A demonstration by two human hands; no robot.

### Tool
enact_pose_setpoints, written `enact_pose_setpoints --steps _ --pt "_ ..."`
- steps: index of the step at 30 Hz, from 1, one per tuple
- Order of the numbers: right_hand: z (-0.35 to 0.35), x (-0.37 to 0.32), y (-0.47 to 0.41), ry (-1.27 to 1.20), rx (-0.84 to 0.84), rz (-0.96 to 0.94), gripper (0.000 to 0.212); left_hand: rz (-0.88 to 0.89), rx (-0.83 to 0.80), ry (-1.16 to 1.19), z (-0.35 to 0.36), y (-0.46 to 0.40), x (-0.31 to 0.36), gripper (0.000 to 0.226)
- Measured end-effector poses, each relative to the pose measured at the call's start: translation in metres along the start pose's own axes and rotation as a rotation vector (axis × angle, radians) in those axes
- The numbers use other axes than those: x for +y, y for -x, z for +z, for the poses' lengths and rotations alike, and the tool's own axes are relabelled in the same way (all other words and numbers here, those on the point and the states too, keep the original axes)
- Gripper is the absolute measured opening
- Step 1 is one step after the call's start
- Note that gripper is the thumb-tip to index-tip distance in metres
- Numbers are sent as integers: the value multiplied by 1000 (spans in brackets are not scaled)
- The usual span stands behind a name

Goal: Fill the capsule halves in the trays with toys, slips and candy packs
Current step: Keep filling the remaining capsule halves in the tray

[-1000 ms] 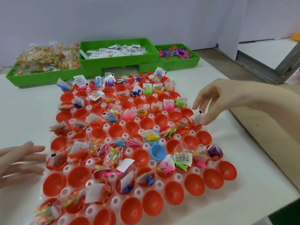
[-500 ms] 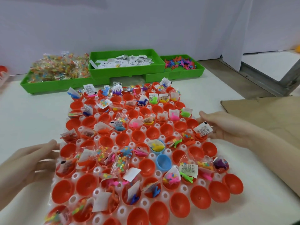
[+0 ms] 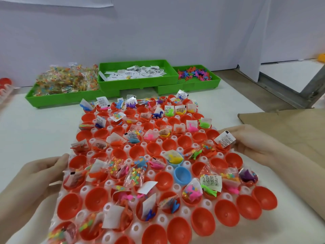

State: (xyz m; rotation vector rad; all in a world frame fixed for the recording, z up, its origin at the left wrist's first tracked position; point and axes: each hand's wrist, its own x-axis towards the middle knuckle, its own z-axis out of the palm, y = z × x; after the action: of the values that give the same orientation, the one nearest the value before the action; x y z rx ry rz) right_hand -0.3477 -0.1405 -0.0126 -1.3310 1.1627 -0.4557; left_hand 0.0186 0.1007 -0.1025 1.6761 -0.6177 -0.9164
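Note:
A clear plastic tray lies on the white table, packed with red capsule halves and one blue half. Many halves hold small toys, printed slips and candy packs; the near row and several in the middle are bare. My left hand grips the tray's left edge, thumb on top. My right hand holds the right edge, next to a slip standing in a capsule there.
Three green bins stand behind the tray: candy packs at the left, slips in the middle, coloured toys at the right. Flat cardboard lies to the right. More red capsules show at the far left edge.
My right hand came down from above the capsules to the tray's right edge. My left hand moved in from the table and took the left edge.

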Motion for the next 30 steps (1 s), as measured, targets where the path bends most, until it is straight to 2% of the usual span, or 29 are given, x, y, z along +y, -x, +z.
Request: enact_pose_setpoints --steps 5,7,13,18,25,27,30 --pt "-12 1 5 -9 0 -23 23 39 -10 11 35 36 39 71" --pt "-19 0 9 -12 10 -28 23 52 -36 -20 47 41 48 75" --pt "-52 1 28 -36 88 -34 21 37 -67 -49 82 40 70 43" --pt "-92 6 49 20 173 -50 32 88 -121 -69 122 31 86 26" --pt "-156 25 83 20 321 -14 57 146 -293 -22 199 23 106 32" --pt "-173 32 92 19 358 10 55 164 -353 -34 223 24 109 42" --pt "-199 41 103 -11 423 46 37 168 -421 -43 255 26 111 50"
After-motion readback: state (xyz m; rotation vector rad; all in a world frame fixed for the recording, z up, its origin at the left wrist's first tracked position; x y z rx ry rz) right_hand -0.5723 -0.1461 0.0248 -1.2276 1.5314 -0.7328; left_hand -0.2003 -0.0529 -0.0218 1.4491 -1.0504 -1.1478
